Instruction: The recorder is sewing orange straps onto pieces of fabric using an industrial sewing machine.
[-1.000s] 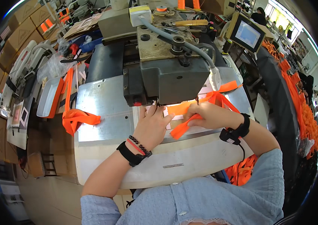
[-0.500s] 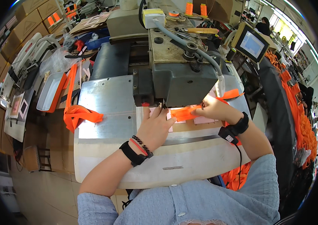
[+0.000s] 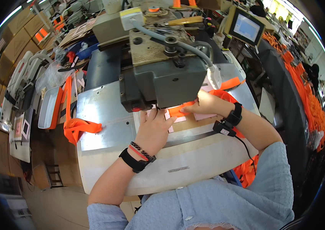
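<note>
Under the dark head of a sewing machine (image 3: 174, 82), an orange webbing strip (image 3: 176, 111) lies on a brown template plate (image 3: 185, 125) with pink pieces (image 3: 204, 116) on it. My left hand (image 3: 151, 128) rests palm down with its fingers apart, fingertips beneath the machine head by the needle area. They touch the plate near the strip's left end. My right hand (image 3: 210, 104) pinches the strip farther right, thumb on top. More orange webbing (image 3: 224, 95) loops behind my right wrist. The needle itself is mostly hidden by the machine head and my fingers.
A bundle of orange webbing (image 3: 79, 129) hangs at the metal table's left edge, beside a white and orange tray (image 3: 50, 107). A control screen (image 3: 245, 27) stands at the back right. Heaped orange webbing (image 3: 304, 92) lies along the far right. Brown boxes (image 3: 1, 126) line the left.
The whole view has shifted and tilted slightly. Less of the strip shows between my hands, and more looped webbing shows behind my right wrist. My right hand keeps its pinch.
</note>
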`<state>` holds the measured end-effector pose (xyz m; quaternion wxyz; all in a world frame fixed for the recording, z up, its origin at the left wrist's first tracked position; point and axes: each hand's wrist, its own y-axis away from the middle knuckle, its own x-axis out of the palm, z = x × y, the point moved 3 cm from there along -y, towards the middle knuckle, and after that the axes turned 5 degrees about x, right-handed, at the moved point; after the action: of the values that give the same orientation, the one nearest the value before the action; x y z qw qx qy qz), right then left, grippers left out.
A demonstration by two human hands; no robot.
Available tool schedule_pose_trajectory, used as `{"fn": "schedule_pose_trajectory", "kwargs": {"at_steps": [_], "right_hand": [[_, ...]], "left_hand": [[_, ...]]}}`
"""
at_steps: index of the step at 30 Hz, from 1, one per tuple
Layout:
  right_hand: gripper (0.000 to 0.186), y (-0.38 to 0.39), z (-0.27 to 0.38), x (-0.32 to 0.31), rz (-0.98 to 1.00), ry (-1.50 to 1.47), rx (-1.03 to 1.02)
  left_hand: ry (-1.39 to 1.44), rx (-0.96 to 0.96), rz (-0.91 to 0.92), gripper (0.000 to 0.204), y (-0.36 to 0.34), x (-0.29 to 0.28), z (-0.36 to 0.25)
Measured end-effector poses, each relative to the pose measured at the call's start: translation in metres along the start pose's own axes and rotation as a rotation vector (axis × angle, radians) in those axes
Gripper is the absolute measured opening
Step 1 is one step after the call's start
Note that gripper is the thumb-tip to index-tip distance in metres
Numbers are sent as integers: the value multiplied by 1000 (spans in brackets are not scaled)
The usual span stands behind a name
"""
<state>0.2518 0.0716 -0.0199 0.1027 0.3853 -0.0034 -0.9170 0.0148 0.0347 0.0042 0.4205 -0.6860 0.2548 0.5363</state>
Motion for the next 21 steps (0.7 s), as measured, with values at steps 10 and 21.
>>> {"fn": "schedule_pose_trajectory", "kwargs": {"at_steps": [10, 21], "right_hand": [[30, -4, 8, 3, 25, -42, 83], [31, 0, 24, -2, 148, -1, 228]], "left_hand": [[-54, 11, 36, 38, 2, -4, -2], [13, 33, 40, 41, -1, -20, -1]]}}
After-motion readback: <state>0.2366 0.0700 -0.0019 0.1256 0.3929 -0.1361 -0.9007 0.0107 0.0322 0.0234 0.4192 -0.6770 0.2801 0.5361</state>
